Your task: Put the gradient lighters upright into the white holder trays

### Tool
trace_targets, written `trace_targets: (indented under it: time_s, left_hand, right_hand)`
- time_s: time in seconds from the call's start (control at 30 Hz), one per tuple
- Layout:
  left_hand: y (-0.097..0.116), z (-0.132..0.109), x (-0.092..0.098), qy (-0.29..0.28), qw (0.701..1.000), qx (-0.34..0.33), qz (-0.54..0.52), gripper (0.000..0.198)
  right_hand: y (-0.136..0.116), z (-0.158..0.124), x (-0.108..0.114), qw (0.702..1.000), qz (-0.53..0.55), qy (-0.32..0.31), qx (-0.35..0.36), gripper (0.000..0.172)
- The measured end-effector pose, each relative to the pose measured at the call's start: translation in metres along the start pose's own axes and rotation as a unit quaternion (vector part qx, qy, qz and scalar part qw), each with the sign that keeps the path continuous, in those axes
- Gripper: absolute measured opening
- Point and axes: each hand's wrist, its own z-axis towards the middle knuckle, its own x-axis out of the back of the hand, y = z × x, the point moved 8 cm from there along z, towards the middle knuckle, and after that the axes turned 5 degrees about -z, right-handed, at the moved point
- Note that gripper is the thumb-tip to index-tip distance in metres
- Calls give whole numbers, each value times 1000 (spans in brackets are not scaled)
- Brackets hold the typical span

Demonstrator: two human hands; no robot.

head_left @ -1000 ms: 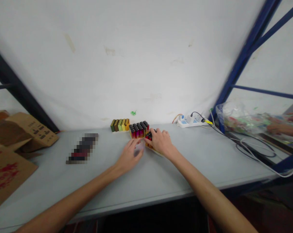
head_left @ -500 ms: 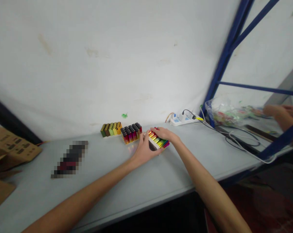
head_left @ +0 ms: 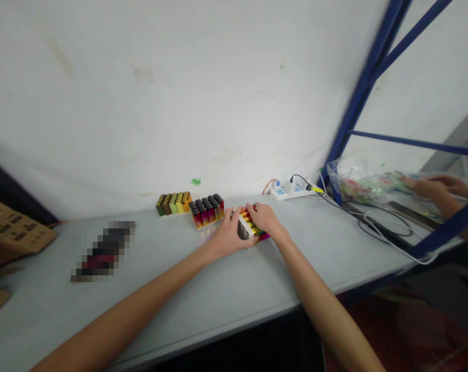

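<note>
My left hand grips the left side of a pack of shiny multicoloured lighters, which is tipped so that a pale tray edge faces left. On the pack's top and right side my right hand rests with bent fingers, holding it too. Just left of my hands stands a block of red and purple lighters with black tops in a clear tray. Beyond it, near the wall, sits a block of green and yellow lighters.
A white power strip with cables lies by the wall. Cardboard boxes stand at the left, near a pixelated dark item. At the right are a blue frame, a plastic bag and another person's hands.
My right hand has shifted over the pack, covering more of its right side. The view has moved slightly. The other person's hands have moved left.
</note>
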Motion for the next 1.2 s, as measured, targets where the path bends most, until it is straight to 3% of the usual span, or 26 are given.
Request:
trace_targets:
  time_s: [0.17, 0.3, 0.43, 0.7, 0.8, 0.97, 1.07, 1.2]
  left_hand:
    - [-5, -2, -2, 8, 999, -15, -30, 109]
    - [-13, -3, -4, 15, 999, -8, -46, 121]
    - [-17, -3, -4, 11, 999, 5, -53, 118]
    - [-17, -8, -6, 2, 998, 23, -60, 120]
    - [-18, -10, -6, -4, 998, 24, -65, 123]
    - [-20, -11, -5, -10, 998, 26, -55, 123]
    - [-21, -11, -5, -10, 998, 28, -55, 122]
    - [-22, -10, -5, -11, 999, 24, -45, 122]
  right_hand:
    - [-10, -7, 17, 991, 63, 89, 73, 47]
    - [-30, -9, 3, 981, 49, 30, 187, 46]
    - [-31, -5, -12, 977, -16, -25, 209, 38]
    - [-16, 2, -17, 957, -88, -38, 273, 36]
    - [3, 11, -17, 966, -45, -22, 255, 34]
    - [37, 21, -19, 984, 93, -6, 150, 46]
    - [46, 21, -19, 979, 175, -3, 106, 49]
    - [51, 21, -16, 976, 197, 12, 92, 47]
